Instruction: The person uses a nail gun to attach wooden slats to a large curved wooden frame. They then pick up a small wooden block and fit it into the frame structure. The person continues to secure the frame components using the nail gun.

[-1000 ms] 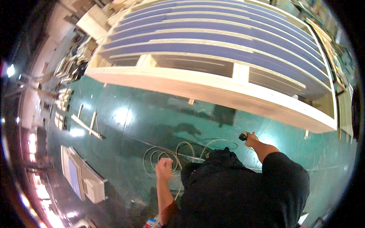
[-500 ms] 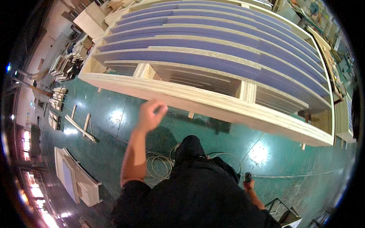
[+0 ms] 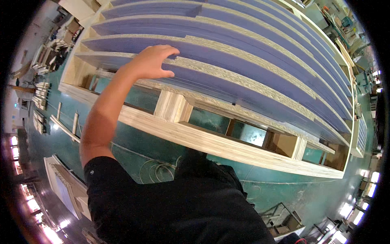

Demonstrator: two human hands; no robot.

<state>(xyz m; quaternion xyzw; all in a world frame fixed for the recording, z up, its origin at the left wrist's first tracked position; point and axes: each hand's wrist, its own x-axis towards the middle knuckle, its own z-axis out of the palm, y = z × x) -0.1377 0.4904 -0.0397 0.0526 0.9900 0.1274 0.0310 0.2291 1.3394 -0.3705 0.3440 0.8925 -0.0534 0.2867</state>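
Observation:
My left hand reaches over a large wooden frame, whose pale layered front rail runs across in front of me. Its thumb and fingers are spread in a C shape above the raw upper edge of a near blue-purple board. Whether the fingertips touch that edge I cannot tell. Several such boards stand on edge in rows inside the frame. A short wooden block joins the front rail to the nearest row. My right hand is out of view.
A coiled hose lies on the green floor beside my legs. Wood strips and a panel assembly are on the floor at left. A dark metal-framed stand is at the lower right.
My left hand has moved up and forward from before the front rail to over the boards, its fingers opening. My right hand, earlier holding a dark object low on the right, has left view.

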